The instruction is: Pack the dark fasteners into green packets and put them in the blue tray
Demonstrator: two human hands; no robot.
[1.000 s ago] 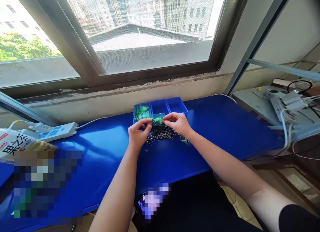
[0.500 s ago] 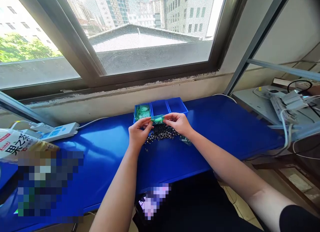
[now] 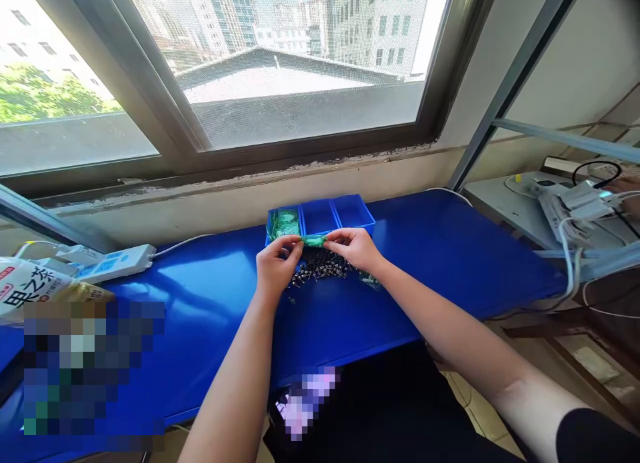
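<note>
A small green plastic bag (image 3: 313,240) is stretched between my two hands. My left hand (image 3: 276,264) pinches its left end, and my right hand (image 3: 356,248) pinches its right end. Just below the bag, a pile of small dark and silvery metal parts (image 3: 323,268) lies on the blue table. Behind my hands stands a blue bin with compartments (image 3: 320,216); green packets (image 3: 286,222) fill its left compartment. More clear greenish packets (image 3: 370,280) lie partly under my right wrist.
On the left are a white power strip (image 3: 117,263), a printed food bag (image 3: 30,290) and a blurred-out area. The blue table (image 3: 450,250) reaches a grey side shelf (image 3: 510,200) with chargers and cables. A phone (image 3: 305,403) rests at my lap.
The green bag between my fingers looks narrower and flatter, and my hands have shifted very slightly. The view has moved a little.
</note>
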